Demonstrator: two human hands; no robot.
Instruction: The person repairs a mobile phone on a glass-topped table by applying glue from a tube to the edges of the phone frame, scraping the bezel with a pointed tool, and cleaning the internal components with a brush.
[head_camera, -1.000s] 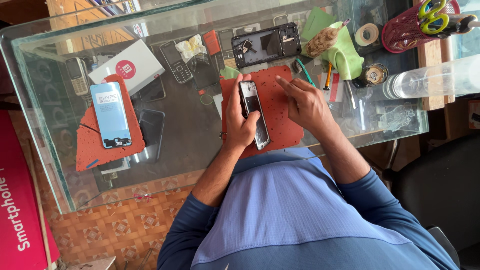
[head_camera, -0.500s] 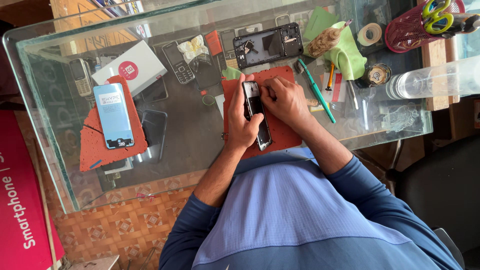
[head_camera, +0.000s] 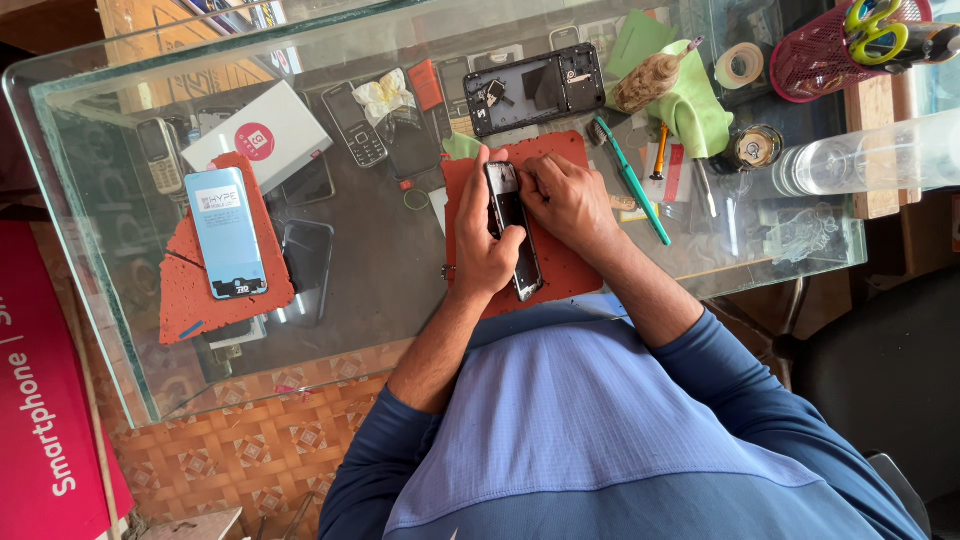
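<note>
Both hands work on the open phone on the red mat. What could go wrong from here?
The phone lies near the glass table's front edge, so a slip of the left hand might push it off. The right hand covers the spot it works on, so a small loose part could roll off the mat unseen.

Both forearms reach forward from the torso and converge, elbows spread wide and sleeves pushed up above them — the left arm bare from the elbow down, the right showing bare forearm below a blue cuff. The left hand (head_camera: 483, 245) lies palm down with its fingers stretched forward and its thumb curled inward across to the right, pressing sideways. The right hand (head_camera: 565, 198) sits just beside it, knuckles up and fingers bent tightly under — its fingertips bunched toward the left hand's thumb, the two hands almost touching.
</note>
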